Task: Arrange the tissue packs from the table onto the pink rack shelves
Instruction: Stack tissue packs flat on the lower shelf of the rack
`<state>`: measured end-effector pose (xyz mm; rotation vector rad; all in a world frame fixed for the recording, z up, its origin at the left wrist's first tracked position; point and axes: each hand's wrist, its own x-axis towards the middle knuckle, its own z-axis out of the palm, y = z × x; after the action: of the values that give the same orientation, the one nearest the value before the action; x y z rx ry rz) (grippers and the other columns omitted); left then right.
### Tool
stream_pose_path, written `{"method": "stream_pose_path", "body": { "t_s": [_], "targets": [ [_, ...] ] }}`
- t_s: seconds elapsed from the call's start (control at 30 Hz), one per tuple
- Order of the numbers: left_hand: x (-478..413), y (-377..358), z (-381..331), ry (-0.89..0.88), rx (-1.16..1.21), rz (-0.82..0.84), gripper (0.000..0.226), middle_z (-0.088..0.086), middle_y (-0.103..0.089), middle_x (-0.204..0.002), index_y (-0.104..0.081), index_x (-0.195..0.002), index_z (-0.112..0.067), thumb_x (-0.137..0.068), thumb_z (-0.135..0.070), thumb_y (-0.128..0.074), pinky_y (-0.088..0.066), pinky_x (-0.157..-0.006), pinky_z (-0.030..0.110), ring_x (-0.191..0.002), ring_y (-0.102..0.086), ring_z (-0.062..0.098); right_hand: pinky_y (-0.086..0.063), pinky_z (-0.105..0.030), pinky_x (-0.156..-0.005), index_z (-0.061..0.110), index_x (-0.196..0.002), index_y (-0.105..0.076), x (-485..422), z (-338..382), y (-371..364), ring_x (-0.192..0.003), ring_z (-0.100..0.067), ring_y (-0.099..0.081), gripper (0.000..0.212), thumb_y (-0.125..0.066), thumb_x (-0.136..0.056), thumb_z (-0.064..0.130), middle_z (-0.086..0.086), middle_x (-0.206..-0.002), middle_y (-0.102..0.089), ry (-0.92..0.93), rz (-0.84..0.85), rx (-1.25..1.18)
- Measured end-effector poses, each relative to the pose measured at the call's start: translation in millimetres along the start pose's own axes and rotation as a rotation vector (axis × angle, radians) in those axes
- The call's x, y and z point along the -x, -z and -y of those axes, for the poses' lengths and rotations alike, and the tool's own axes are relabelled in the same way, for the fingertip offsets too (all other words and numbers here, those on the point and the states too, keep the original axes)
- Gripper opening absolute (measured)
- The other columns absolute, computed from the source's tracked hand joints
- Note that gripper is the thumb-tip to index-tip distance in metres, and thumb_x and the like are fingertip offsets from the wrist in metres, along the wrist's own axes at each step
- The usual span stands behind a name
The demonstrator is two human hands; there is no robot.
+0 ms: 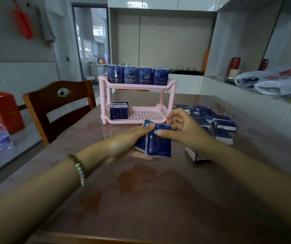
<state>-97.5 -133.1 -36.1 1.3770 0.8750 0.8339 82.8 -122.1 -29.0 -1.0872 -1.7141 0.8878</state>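
Observation:
A pink two-tier rack (173,82) stands at the middle of the table. Its top shelf holds a row of several upright dark blue tissue packs (137,75). A short stack of packs (118,111) stands at the left end of the bottom shelf. Just in front of the rack, my left hand (129,138) and my right hand (185,128) together hold two blue tissue packs (158,143) above the table. A loose pile of several packs (218,122) lies behind and right of my right hand.
A brown wooden chair (56,106) stands at the table's left edge. Farther left are a red box (2,110) and a water bottle (0,135). White plastic bags (278,81) lie on the counter at the right. The glossy table (141,191) extends toward me.

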Motion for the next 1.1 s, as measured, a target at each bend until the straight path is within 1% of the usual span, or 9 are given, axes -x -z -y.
{"method": "stream_pose_path", "body": {
  "t_s": [0.17, 0.27, 0.37, 0.47, 0.63, 0.7, 0.83, 0.97, 1.1],
  "targets": [
    [-1, 24, 12, -0.063, 0.017, -0.085, 0.032, 0.006, -0.070, -0.109, -0.059, -0.117, -0.014, -0.091, -0.030, -0.052, -0.057, -0.081, 0.027, -0.094, -0.069, 0.016, -0.053, -0.027, -0.078, 0.008, -0.099, -0.048, -15, -7, -32, -0.091, -0.017, -0.060, 0.035, -0.072, -0.077, 0.021, -0.013, -0.104, -0.061, -0.098, -0.078, -0.183],
    [-6, 37, 13, -0.183, 0.049, -0.181, 0.021, 0.005, -0.072, -0.101, -0.063, -0.104, -0.012, -0.091, -0.023, -0.051, -0.054, -0.082, 0.023, -0.088, -0.068, 0.013, -0.056, -0.035, -0.084, 0.009, -0.111, -0.056, -20, -8, -40, -0.096, -0.019, -0.067, 0.039, -0.068, -0.080, 0.029, -0.008, -0.111, -0.068, -0.227, 0.086, -0.282],
    [-5, 53, 12, -0.221, 0.076, -0.200, 0.019, 0.003, -0.072, -0.099, -0.061, -0.104, -0.011, -0.088, -0.021, -0.055, -0.055, -0.080, 0.021, -0.088, -0.067, 0.012, -0.058, -0.031, -0.077, 0.012, -0.117, -0.059, -26, -6, -42, -0.089, -0.016, -0.069, 0.034, -0.064, -0.085, 0.022, -0.006, -0.104, -0.070, -0.203, 0.199, -0.239],
    [-1, 73, 12, -0.199, -0.099, -0.183, 0.042, 0.003, -0.071, -0.109, -0.058, -0.116, -0.011, -0.078, -0.027, -0.065, -0.053, -0.080, 0.019, -0.095, -0.068, 0.009, -0.055, -0.022, -0.073, 0.003, -0.112, -0.061, -37, -3, -39, -0.082, -0.013, -0.066, 0.029, -0.065, -0.084, 0.011, -0.010, -0.100, -0.069, -0.044, 0.191, -0.065],
    [5, 97, 17, -0.229, -0.548, -0.194, 0.027, -0.004, -0.069, -0.102, -0.060, -0.108, -0.027, -0.081, -0.025, -0.068, -0.050, -0.088, 0.021, -0.092, -0.063, -0.002, -0.053, -0.037, -0.090, 0.014, -0.111, -0.059, -52, -16, -45, -0.100, -0.016, -0.063, 0.042, -0.078, -0.074, 0.020, -0.003, -0.110, -0.066, 0.191, 0.286, 0.351],
    [6, 100, 21, -0.229, -0.629, -0.162, 0.026, -0.011, -0.065, -0.100, -0.058, -0.102, -0.032, -0.083, -0.016, -0.067, -0.049, -0.082, 0.015, -0.086, -0.061, -0.008, -0.051, -0.034, -0.094, 0.013, -0.116, -0.056, -53, -24, -51, -0.106, -0.013, -0.060, 0.048, -0.078, -0.073, 0.019, -0.001, -0.115, -0.063, 0.188, 0.320, 0.339],
    [6, 107, 23, -0.206, -0.668, -0.131, 0.026, -0.011, -0.065, -0.102, -0.056, -0.104, -0.032, -0.085, -0.018, -0.065, -0.050, -0.082, 0.012, -0.090, -0.060, -0.006, -0.050, -0.034, -0.096, 0.022, -0.119, -0.051, -57, -32, -55, -0.109, -0.010, -0.059, 0.056, -0.080, -0.071, 0.023, 0.004, -0.119, -0.061, 0.080, 0.398, 0.270],
    [3, 108, 26, -0.248, -0.677, -0.132, 0.026, -0.015, -0.067, -0.094, -0.055, -0.104, -0.034, -0.086, -0.017, -0.062, -0.048, -0.077, 0.014, -0.088, -0.060, -0.006, -0.049, -0.035, -0.098, 0.027, -0.109, -0.056, -63, -35, -50, -0.108, -0.009, -0.061, 0.045, -0.079, -0.071, 0.024, 0.005, -0.116, -0.064, 0.019, 0.388, 0.209],
    [-3, 112, 23, -0.274, -0.728, -0.085, 0.030, -0.026, -0.066, -0.089, -0.053, -0.111, -0.034, -0.089, -0.016, -0.059, -0.046, -0.072, 0.008, -0.088, -0.059, -0.013, -0.051, -0.034, -0.095, 0.021, -0.105, -0.061, -71, -39, -49, -0.102, -0.011, -0.064, 0.039, -0.079, -0.071, 0.020, 0.004, -0.109, -0.068, 0.016, 0.342, 0.197]
  ]
}}
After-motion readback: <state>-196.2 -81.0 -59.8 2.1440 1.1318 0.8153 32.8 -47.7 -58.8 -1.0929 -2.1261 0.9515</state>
